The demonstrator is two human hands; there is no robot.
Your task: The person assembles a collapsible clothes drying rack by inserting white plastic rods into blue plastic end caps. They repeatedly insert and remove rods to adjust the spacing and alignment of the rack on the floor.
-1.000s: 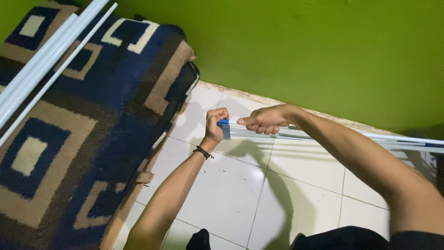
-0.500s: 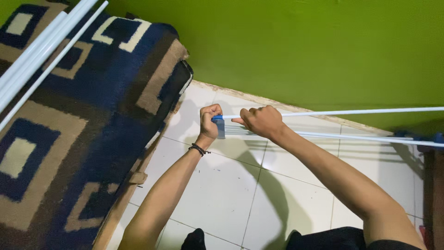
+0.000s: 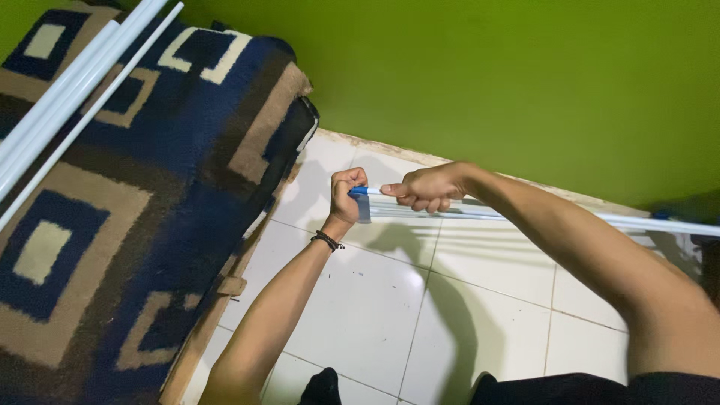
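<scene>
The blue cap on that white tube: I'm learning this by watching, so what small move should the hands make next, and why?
Probably press the blue cap further onto the white tube. The left hand is closed on the cap at the tube's end, and the right hand steadies the tube right beside it.

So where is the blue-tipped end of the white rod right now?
In the head view, the blue tip sits mid-frame above the white tiled floor, pinched between the left hand and right hand, just right of the patterned blanket.
</scene>
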